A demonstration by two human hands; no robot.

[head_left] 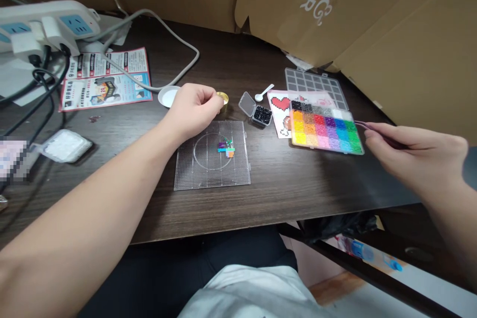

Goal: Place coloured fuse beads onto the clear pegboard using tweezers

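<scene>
While my right hand (pixel 428 151) grasps the purple tweezers (pixel 361 123) between thumb and fingers, their thin end sits at the right edge of the bead case (pixel 328 149). Holding them from the side seems to leave my knuckles beside the colour compartments rather than over them. My left hand (pixel 194 112) is curled just over the far edge of the clear pegboard (pixel 190 169), its thumb side by the gold cup (pixel 222 99); I cannot tell whether those fingers grip it, as their tips are hidden. The pegboard lies flat on the table (pixel 286 184) in front of me, probably for easy reach, and carries a small patch of coloured beads (pixel 226 149) right of its middle. I suppose the pattern sheet (pixel 279 104), partly under the bead case, lies there to be read beside the colours, with the small clear box (pixel 247 104) of black beads to its left.
</scene>
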